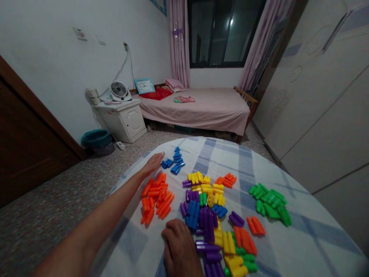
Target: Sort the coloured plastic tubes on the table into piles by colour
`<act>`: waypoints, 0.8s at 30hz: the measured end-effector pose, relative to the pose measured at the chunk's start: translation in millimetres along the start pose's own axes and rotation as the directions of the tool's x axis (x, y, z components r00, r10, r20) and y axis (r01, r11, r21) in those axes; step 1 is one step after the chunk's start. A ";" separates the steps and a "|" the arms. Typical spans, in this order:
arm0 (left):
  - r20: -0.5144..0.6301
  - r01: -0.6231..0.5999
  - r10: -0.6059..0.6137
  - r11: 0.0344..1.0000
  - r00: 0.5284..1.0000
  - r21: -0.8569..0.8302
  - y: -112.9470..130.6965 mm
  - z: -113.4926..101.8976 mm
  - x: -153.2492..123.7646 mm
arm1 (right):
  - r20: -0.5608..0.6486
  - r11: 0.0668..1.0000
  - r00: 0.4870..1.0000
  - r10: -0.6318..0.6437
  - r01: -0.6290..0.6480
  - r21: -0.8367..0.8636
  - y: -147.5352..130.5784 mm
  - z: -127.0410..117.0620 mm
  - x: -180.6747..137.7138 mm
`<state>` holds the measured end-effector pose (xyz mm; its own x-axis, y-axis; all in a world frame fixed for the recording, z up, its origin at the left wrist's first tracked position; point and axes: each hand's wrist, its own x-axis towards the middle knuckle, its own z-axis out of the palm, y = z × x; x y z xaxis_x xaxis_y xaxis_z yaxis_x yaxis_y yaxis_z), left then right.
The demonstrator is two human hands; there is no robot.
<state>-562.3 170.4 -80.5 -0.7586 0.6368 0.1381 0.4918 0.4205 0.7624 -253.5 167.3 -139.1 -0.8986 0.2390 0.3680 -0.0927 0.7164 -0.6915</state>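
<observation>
Many mixed-colour pieces piled at lower centre, on bench. My left grip, opened out, left of centre, just beside blue pieces; my right grip, curled, bottom centre, beside pile: cannot tell if pinching anything. Orange heap between.

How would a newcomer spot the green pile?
Find the blue-and-white checked tablecloth. On it, right of the big multicolored heap, lies the green pile. It's the rightmost group and all green, whereas the heap mixes several colors.
</observation>
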 end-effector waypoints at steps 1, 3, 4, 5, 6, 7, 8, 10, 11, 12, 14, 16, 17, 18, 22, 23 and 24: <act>0.022 -0.016 0.016 1.000 1.000 0.010 4.1 5.7 16.3 | -0.025 1.000 1.000 -0.012 0.012 -0.007 2.4 3.1 -0.3; 0.058 -0.046 0.044 0.999 0.997 0.027 11.4 19.4 45.0 | -0.075 0.999 0.996 -0.044 0.041 -0.034 8.8 11.1 -0.7; 0.076 -0.058 0.055 0.998 0.996 0.034 14.1 26.6 56.7 | -0.096 0.997 0.993 -0.061 0.057 -0.050 12.5 15.8 -0.8; 0.094 -0.070 0.066 0.997 0.993 0.039 16.3 33.7 66.0 | -0.116 0.995 0.990 -0.080 0.072 -0.069 16.4 20.8 -0.9; 0.113 -0.084 0.079 0.996 0.990 0.042 17.8 40.1 72.9 | -0.140 0.992 0.985 -0.098 0.086 -0.090 20.1 25.7 -1.0; 0.136 -0.100 0.094 0.994 0.986 0.043 18.8 45.4 77.3 | -0.168 0.989 0.979 -0.112 0.094 -0.113 23.3 30.3 -1.1; 0.163 -0.121 0.112 0.992 0.980 0.043 19.6 49.4 79.1 | -0.196 0.986 0.973 -0.123 0.099 -0.132 25.8 34.3 -1.2; 0.219 -0.167 0.154 0.985 0.964 0.043 20.5 51.5 76.3 | -0.240 0.984 0.961 -0.137 0.104 -0.144 27.7 39.2 -1.8; 0.240 -0.188 0.174 0.981 0.955 0.039 20.7 49.1 72.3 | -0.252 0.986 0.959 -0.131 0.098 -0.137 27.1 39.8 -2.1; 0.254 -0.210 0.193 0.977 0.948 0.043 20.7 44.3 67.0 | -0.254 0.989 0.961 -0.114 0.085 -0.122 25.7 39.2 -2.4; 0.269 -0.261 0.222 0.958 0.937 0.117 19.5 28.6 54.2 | -0.226 0.994 0.971 -0.079 0.061 -0.087 21.4 35.4 -2.8; 0.296 -0.287 0.199 0.912 0.934 0.292 16.3 8.9 41.0 | -0.188 0.997 0.980 -0.062 0.050 -0.066 17.1 30.4 -2.8; 0.319 -0.283 0.159 0.876 0.934 0.391 14.0 -0.2 34.8 | -0.172 0.997 0.983 -0.063 0.053 -0.060 15.6 28.2 -2.7; 0.345 -0.271 0.106 0.836 0.933 0.476 11.5 -7.7 29.2 | -0.166 0.997 0.984 -0.063 0.055 -0.056 14.5 26.7 -2.6; 0.436 -0.271 -0.004 0.779 0.900 0.566 5.1 -12.3 15.5 | -0.167 0.998 0.984 -0.055 0.047 -0.053 14.3 25.5 -2.4; 0.451 -0.284 0.005 0.783 0.893 0.554 5.4 -7.4 14.6 | -0.164 0.997 0.985 -0.055 0.047 -0.053 14.8 25.8 -2.5; 0.458 -0.294 0.016 0.786 0.889 0.543 6.6 -1.1 14.9 | -0.157 0.997 0.986 -0.057 0.050 -0.053 15.3 26.1 -2.6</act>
<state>-570.8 181.9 -72.6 -0.4705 0.8688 -0.1544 0.8422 0.4943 0.2152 -263.7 160.6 -166.9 -0.8134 0.2973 0.5000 -0.1141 0.7614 -0.6382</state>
